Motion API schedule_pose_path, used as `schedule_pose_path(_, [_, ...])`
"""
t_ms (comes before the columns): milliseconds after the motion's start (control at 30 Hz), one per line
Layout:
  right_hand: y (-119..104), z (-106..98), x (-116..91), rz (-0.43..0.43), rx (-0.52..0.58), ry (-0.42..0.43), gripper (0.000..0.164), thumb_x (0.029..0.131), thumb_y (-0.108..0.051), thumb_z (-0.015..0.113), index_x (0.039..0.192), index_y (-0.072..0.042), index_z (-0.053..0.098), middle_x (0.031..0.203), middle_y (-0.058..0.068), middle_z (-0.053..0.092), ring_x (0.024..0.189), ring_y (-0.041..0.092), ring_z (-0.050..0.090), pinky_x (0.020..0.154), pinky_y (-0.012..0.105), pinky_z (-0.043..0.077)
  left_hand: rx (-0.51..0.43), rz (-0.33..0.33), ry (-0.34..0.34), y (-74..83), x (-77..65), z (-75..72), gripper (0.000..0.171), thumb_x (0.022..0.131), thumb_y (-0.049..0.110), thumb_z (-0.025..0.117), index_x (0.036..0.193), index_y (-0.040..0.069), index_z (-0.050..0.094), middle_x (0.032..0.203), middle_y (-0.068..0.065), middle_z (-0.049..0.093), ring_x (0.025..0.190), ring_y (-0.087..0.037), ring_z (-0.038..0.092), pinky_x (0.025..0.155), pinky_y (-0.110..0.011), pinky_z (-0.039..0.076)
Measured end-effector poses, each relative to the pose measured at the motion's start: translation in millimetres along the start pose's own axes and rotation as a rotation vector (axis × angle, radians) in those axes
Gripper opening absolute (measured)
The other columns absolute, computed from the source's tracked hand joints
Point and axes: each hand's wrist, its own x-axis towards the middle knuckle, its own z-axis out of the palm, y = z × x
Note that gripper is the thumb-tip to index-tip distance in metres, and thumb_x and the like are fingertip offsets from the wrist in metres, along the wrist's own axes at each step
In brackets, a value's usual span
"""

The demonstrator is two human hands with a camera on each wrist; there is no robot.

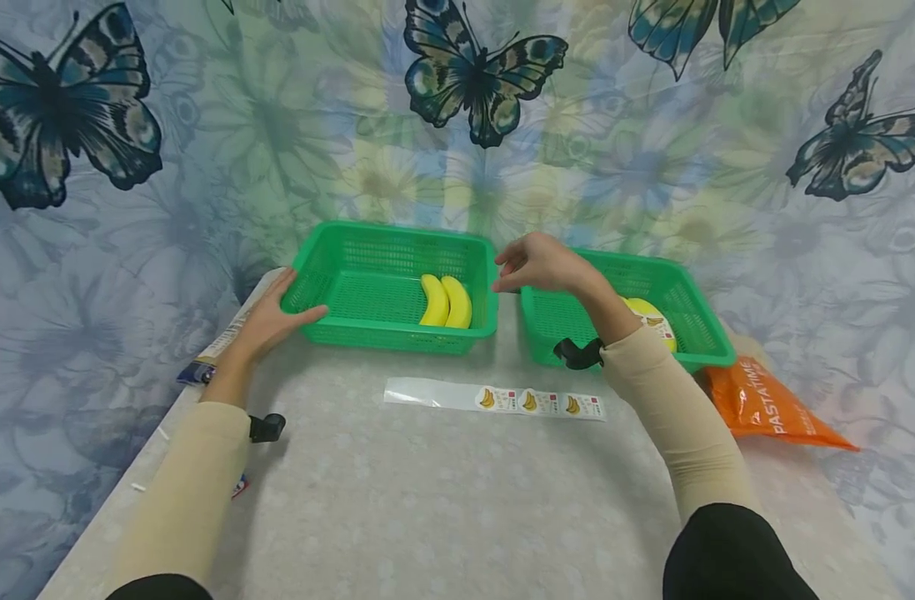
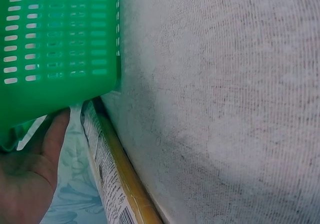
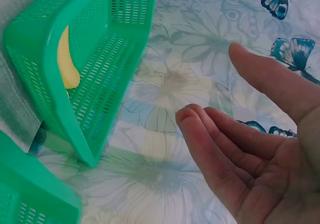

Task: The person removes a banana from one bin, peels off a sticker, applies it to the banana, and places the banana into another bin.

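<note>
My left hand [image 1: 266, 325] is at the left end of a green plastic basket [image 1: 397, 337], thumb and fingers spread at its front corner. In the left wrist view, the fingers [image 2: 56, 134] reach up to the basket's rim. Two yellow bananas [image 1: 457, 304] lie in the right half of this basket. My right hand [image 1: 540, 265] hovers between the left basket and a second green basket [image 1: 701, 325], its fingers loosely bent with nothing between them. A yellow item with a white banana-printed label [image 1: 652, 321] sits in the second basket, partly hidden by my right forearm.
A clear strip with several banana stickers [image 1: 530, 402] lies on the table [image 1: 442, 500] before the baskets. An orange pasta bag [image 1: 772, 404] is at the right. A printed package [image 1: 202, 362] lies beside the left basket. Behind hangs a butterfly-print cloth [image 1: 300, 125].
</note>
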Motion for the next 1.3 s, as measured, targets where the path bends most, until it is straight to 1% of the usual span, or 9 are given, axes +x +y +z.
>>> schedule_pose_path(200, [-7,-4,19,-0.011,-0.004,-0.031,0.051,0.085,-0.03,0.076,0.128,-0.006,0.062,0.12,0.013,0.068,0.107,0.025,0.065,0.089,0.04,0.055,-0.017,-0.01,-0.01,2.6,-0.7,0.0,0.107,0.081,0.067,0.064,0.156,0.036,-0.006,0.163,0.012,-0.015,0.151,-0.038,-0.008,0.11,-0.076,0.012])
schedule_pose_path(367, [-16,-6,46,-0.013,0.046,-0.072,0.052,0.086,-0.029,0.074,0.13,-0.004,0.06,0.126,0.015,0.065,0.107,0.03,0.067,0.092,0.04,0.055,-0.022,0.001,0.006,3.9,-1.7,-7.9,0.106,0.082,0.065,0.065,0.155,0.036,-0.006,0.163,0.014,-0.015,0.152,-0.036,-0.01,0.11,-0.076,0.012])
schedule_pose_path(467, [-22,-7,63,-0.013,0.066,-0.087,0.052,0.087,-0.029,0.074,0.131,-0.004,0.059,0.126,0.015,0.065,0.106,0.029,0.067,0.094,0.04,0.054,-0.027,0.006,0.008,5.6,-0.3,-10.9,0.107,0.081,0.064,0.066,0.155,0.037,-0.005,0.162,0.015,-0.015,0.152,-0.035,-0.01,0.11,-0.076,0.012])
schedule_pose_path(700, [-29,-4,96,-0.028,0.068,-0.058,0.051,0.085,-0.03,0.075,0.128,-0.006,0.061,0.123,0.014,0.067,0.101,0.026,0.068,0.092,0.036,0.055,-0.042,0.02,0.025,7.8,3.5,-12.5,0.107,0.081,0.063,0.067,0.156,0.036,-0.004,0.163,0.014,-0.013,0.152,-0.035,-0.008,0.111,-0.075,0.012])
schedule_pose_path(800, [-31,0,108,-0.022,0.055,-0.057,0.052,0.085,-0.03,0.076,0.128,-0.006,0.062,0.126,0.013,0.065,0.1,0.024,0.069,0.092,0.036,0.055,-0.042,0.024,0.024,6.9,3.0,-12.6,0.106,0.082,0.061,0.067,0.156,0.035,-0.004,0.163,0.013,-0.013,0.152,-0.036,-0.008,0.111,-0.075,0.011])
schedule_pose_path(933, [-30,6,124,-0.018,0.035,-0.061,0.053,0.085,-0.031,0.076,0.129,-0.005,0.061,0.127,0.014,0.065,0.099,0.024,0.068,0.091,0.036,0.055,-0.038,0.025,0.025,4.3,1.1,-12.3,0.105,0.084,0.058,0.068,0.157,0.033,-0.004,0.164,0.012,-0.012,0.152,-0.037,-0.008,0.11,-0.077,0.006])
schedule_pose_path(1067, [-25,13,137,0.006,0.019,-0.068,0.053,0.086,-0.031,0.075,0.129,-0.005,0.061,0.125,0.013,0.065,0.1,0.024,0.068,0.093,0.036,0.055,-0.034,0.028,0.019,1.8,0.1,-10.4,0.104,0.085,0.056,0.068,0.157,0.032,-0.004,0.164,0.01,-0.012,0.152,-0.037,-0.008,0.11,-0.077,0.006])
schedule_pose_path(1167, [-19,22,147,0.02,0.03,-0.064,0.052,0.086,-0.03,0.075,0.128,-0.002,0.062,0.124,0.015,0.066,0.098,0.025,0.069,0.094,0.038,0.055,-0.04,0.036,0.02,-0.4,-0.8,-7.7,0.105,0.085,0.055,0.068,0.157,0.03,-0.003,0.165,0.008,-0.011,0.152,-0.038,-0.007,0.11,-0.076,0.01])
schedule_pose_path(1300, [-6,39,160,0.049,0.049,-0.096,0.053,0.085,-0.027,0.076,0.128,0.0,0.061,0.121,0.02,0.067,0.09,0.021,0.071,0.092,0.037,0.056,-0.027,0.032,0.012,-5.4,-3.2,-2.3,0.106,0.083,0.057,0.069,0.158,0.028,-0.002,0.165,0.007,-0.01,0.152,-0.039,-0.005,0.11,-0.076,0.012])
